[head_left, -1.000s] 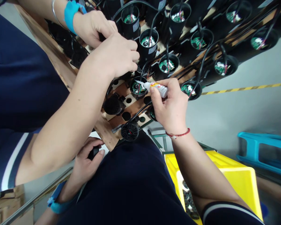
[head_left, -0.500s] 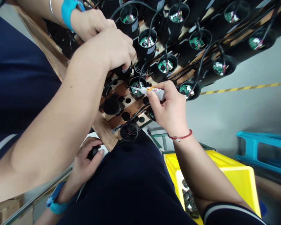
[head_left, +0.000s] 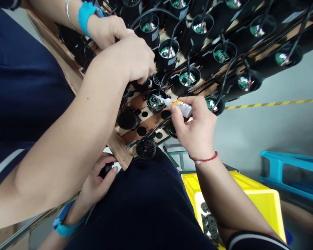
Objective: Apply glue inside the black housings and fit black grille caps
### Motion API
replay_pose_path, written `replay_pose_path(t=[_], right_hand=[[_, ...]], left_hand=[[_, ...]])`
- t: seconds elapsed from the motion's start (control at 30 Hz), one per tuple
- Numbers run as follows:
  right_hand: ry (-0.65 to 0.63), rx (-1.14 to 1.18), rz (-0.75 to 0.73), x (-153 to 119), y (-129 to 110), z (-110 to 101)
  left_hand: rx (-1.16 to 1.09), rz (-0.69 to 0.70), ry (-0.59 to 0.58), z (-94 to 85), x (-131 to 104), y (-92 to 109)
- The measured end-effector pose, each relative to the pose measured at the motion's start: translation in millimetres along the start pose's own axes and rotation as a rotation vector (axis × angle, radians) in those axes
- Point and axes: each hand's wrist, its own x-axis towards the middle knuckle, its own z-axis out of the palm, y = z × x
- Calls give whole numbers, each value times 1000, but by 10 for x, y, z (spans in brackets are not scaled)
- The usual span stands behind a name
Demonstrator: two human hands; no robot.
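Observation:
My right hand (head_left: 195,126) is closed round a small white glue bottle (head_left: 182,107) with a red and yellow label. Its thin nozzle points left, over the rim of a black round housing (head_left: 157,100) that has a green circuit board and a cable inside. Whether the tip touches anything cannot be made out. Low at the left, my left hand (head_left: 100,178) has its fingers wrapped round a small black round part (head_left: 105,169), beside the corner of the wooden tray (head_left: 120,149). A black grille-faced part (head_left: 146,148) lies at the tray's near edge.
A co-worker's two hands (head_left: 135,57) and bare forearm cross the left side, close to the housings. Several black housings with cables fill the top. A yellow crate (head_left: 266,201) with round parts and a blue stool (head_left: 292,170) are at the right.
The view has shifted, so the housings and tray appear slightly lower and to the right. My right hand still holds the bottle, with its nozzle over the same housing. My left hand keeps the black part.

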Motion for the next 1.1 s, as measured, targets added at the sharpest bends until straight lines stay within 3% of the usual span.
replay_pose_path(t=[0.27, 0.37, 0.47, 0.6, 0.8, 0.93, 1.1], right_hand=[[121, 49, 57, -31, -5, 21], [182, 129, 103, -28, 26, 25], [201, 309, 200, -16, 77, 20], [199, 602, 348, 2, 134, -35], [276, 774, 415, 9, 208, -164], [342, 876, 419, 9, 282, -237], [333, 941, 441, -21, 359, -308]], left_hand=[[12, 33, -7, -25, -36, -25], [41, 159, 16, -64, -20, 101], [13, 331, -15, -85, 89, 360], [-75, 480, -29, -10, 402, 773], [-56, 352, 192, 251, 1137, 1219], [193, 293, 296, 351, 1640, 1290], [369, 332, 242, 339, 1928, 1210]])
